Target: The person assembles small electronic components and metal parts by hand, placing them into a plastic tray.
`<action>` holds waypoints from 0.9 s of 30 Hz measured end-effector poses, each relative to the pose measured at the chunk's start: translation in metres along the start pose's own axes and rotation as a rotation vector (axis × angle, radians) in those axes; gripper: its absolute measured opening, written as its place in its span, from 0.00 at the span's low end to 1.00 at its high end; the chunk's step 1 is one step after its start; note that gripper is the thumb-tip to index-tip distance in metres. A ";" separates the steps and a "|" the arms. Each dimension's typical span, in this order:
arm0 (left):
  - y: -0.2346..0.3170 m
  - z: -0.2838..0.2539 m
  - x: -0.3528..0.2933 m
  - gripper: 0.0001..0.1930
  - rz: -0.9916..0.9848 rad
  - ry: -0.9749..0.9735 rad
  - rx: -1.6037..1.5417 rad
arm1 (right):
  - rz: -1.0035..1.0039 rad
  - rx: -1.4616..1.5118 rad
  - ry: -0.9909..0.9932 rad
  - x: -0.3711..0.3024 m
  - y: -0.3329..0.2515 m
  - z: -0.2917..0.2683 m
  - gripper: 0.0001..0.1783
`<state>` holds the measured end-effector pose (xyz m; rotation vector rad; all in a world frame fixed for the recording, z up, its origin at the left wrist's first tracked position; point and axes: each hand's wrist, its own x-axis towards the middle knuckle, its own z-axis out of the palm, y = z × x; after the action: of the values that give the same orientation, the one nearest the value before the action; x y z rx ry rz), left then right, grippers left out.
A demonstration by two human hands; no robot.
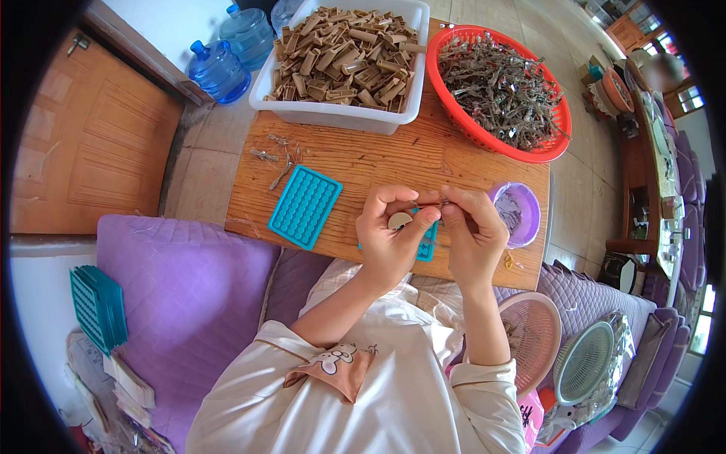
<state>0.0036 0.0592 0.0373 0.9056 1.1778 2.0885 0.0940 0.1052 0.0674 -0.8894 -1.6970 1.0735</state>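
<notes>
My left hand pinches a small tan plastic piece above the near edge of the wooden table. My right hand meets it, fingertips closed on a thin metal clip pressed against that piece. A teal moulded tray lies mostly hidden under both hands. A second teal tray rests to the left. A small purple bowl stands just right of my right hand.
A white bin of tan plastic pieces and a red basket of metal clips stand at the table's far side. Loose clips lie at left. Purple cushions, stacked teal trays, small fans and water bottles surround me.
</notes>
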 end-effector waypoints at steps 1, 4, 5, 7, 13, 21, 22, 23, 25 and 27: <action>-0.001 0.001 -0.001 0.15 -0.001 0.000 0.002 | -0.057 -0.019 0.039 -0.001 0.001 0.003 0.10; -0.004 0.002 -0.005 0.15 0.093 0.080 -0.021 | -0.199 -0.083 0.125 -0.006 0.002 0.016 0.10; -0.006 0.001 -0.006 0.15 0.122 0.090 -0.014 | -0.148 -0.080 0.118 -0.010 -0.003 0.018 0.10; -0.006 0.000 -0.007 0.16 0.151 0.101 -0.003 | -0.121 0.024 0.104 -0.012 0.000 0.022 0.10; -0.004 -0.011 -0.007 0.16 0.098 0.034 -0.038 | 0.358 0.835 -0.127 -0.013 -0.004 0.008 0.10; 0.007 -0.018 -0.005 0.17 -0.075 -0.209 0.005 | 0.617 0.992 -0.393 0.002 -0.003 -0.016 0.09; 0.009 -0.020 -0.004 0.17 -0.077 -0.209 0.004 | 0.673 0.960 -0.451 0.003 -0.002 -0.017 0.08; 0.010 -0.021 -0.002 0.17 -0.125 -0.232 0.052 | 0.675 0.960 -0.449 0.005 -0.002 -0.018 0.08; 0.010 -0.021 0.001 0.18 -0.174 -0.256 0.099 | 0.628 0.681 -0.432 0.006 -0.004 -0.018 0.09; 0.009 -0.020 0.005 0.15 -0.113 -0.240 0.112 | 0.469 0.605 -0.428 0.004 -0.002 -0.017 0.09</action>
<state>-0.0162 0.0489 0.0395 1.0819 1.1974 1.7826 0.1081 0.1126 0.0743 -0.6960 -1.3644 2.0783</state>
